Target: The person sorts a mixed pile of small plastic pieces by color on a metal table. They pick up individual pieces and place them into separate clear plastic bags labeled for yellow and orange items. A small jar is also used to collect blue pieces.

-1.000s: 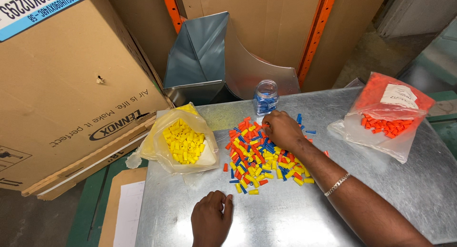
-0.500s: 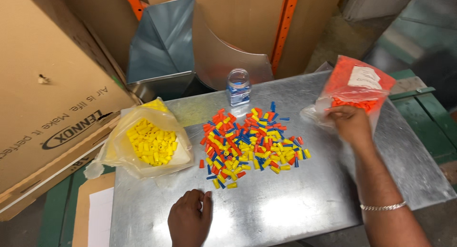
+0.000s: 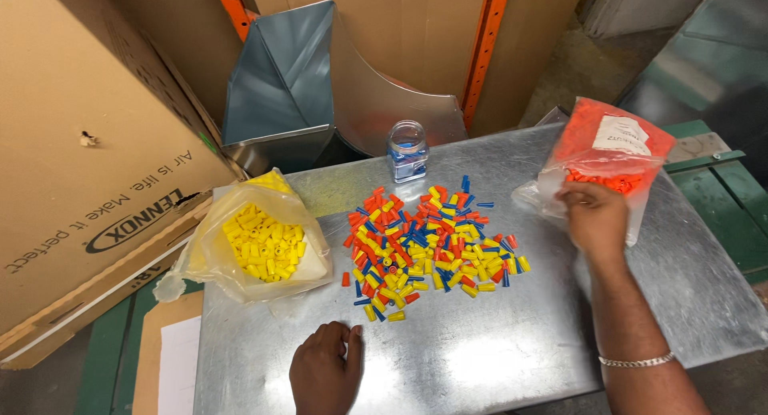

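Right hand: your right hand (image 3: pixel 596 217) reaches out to the far right of the table and rests on the mouth of the bag of orange caps (image 3: pixel 604 163). The fingers (image 3: pixel 578 194) are curled loosely over the plastic, knuckles up. You cannot tell from this view whether they pinch anything underneath.

Right wrist: a thin silver bracelet (image 3: pixel 638 361) circles your forearm.

Left hand: your left hand (image 3: pixel 324 370) lies at the near edge of the table, back of the hand up, fingers bent under in a loose fist. It holds nothing that shows and touches only the metal.

Bag of orange caps: a clear plastic bag, slumped and tilted, with an orange upper part and a white label. Small orange caps are gathered inside, just beyond your fingertips.

Mixed pile: a loose spread of small yellow, orange and blue caps (image 3: pixel 428 247) lies in the middle of the table, between your two hands and apart from both.

Bag of yellow caps: a second clear bag (image 3: pixel 254 243) sits open at the left of the table, holding only yellow caps.

Jar: a small clear jar (image 3: pixel 407 151) stands upright just behind the pile, with blue pieces in the bottom.

Table: a flat sheet-metal table (image 3: pixel 496 351), dull grey.

Surroundings: a large cardboard box (image 3: pixel 88 143) leans at the left, and a folded sheet-metal duct piece (image 3: pixel 288 79) stands behind the table.
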